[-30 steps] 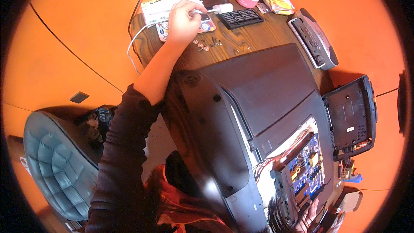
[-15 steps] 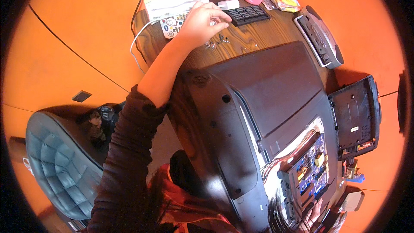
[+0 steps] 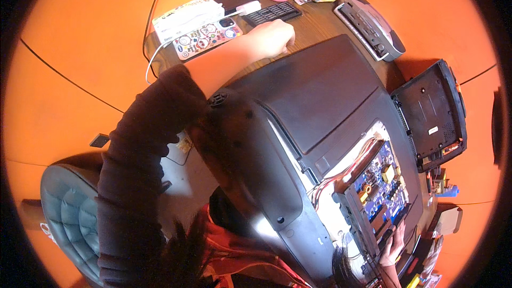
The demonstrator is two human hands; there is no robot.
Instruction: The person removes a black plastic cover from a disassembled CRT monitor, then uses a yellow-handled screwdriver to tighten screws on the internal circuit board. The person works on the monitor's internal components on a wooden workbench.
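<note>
Has the blue circuit board (image 3: 380,181) on the dark casing (image 3: 325,96), just beyond the nearer right hand (image 3: 392,246) and lengthwise away from its loosely bent fingers, but holds the left hand (image 3: 273,38) curled over the tabletop (image 3: 318,20), well apart (cannot tell whether gripping with either).

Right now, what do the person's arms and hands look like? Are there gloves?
No gloves: the left hand and right hand look bare. The left arm wears a long, dark sleeve, wrinkled in soft folds, ending partway down the forearm. Only a little of the right forearm shows, bare, so I can't see a sleeve there.
</note>
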